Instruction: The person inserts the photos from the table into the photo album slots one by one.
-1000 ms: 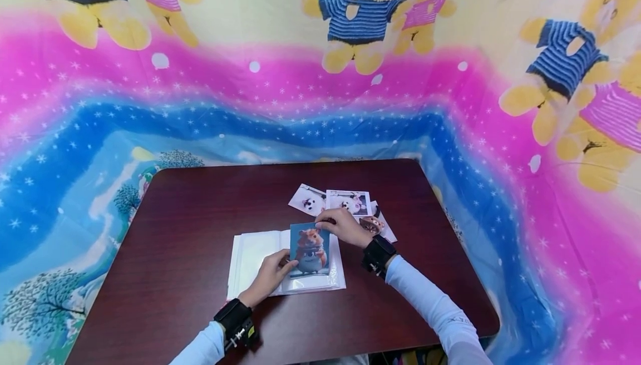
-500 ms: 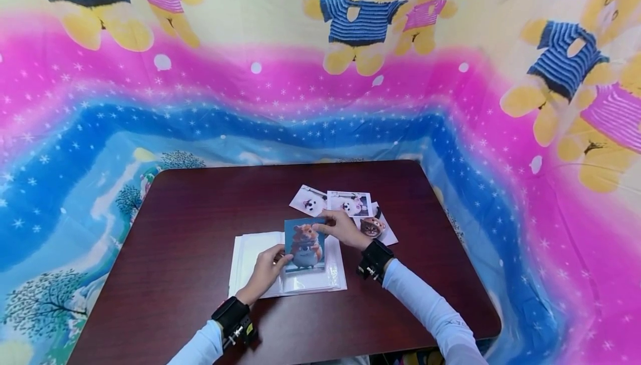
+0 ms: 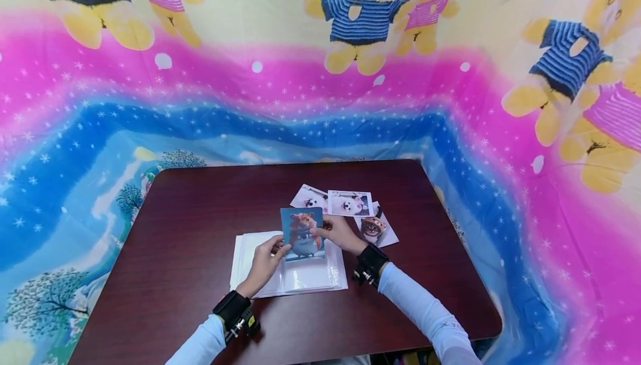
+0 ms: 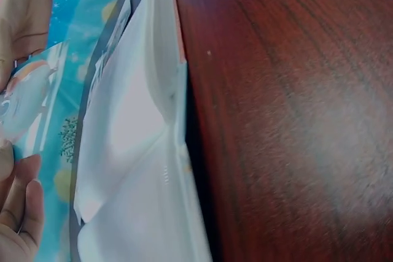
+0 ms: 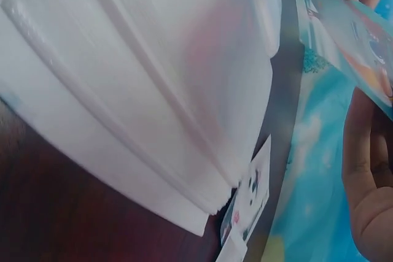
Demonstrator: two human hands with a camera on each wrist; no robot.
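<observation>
The left hand (image 3: 262, 265) pinches the hamster card (image 3: 303, 236) by its left edge, thumb over the printed face, while the right hand (image 3: 343, 234) grips the opposite edge, so both are clamped on that one card, held up between them. The card looks taller than wide, its long axis running away from the person with a slight lean; the hamster's head is at the far end, its feet at the near end, picture turned back toward the wearer. I'd call the work partway: the card is picked up, and below the hands the album (image 3: 246, 256) lies spread, but the card sits in no page, and the clear sleeve (image 3: 307, 280) facing up beneath it looks blank; what the deeper leaves hold I can't tell. Beyond the right hand, three more prints lie loose on the tabletop (image 3: 210, 201), not dealt with as far as I can judge: a pale-animal print (image 3: 309, 197), a white-bordered print (image 3: 349, 203), and nearest that wrist, a cat print (image 3: 373, 230)
</observation>
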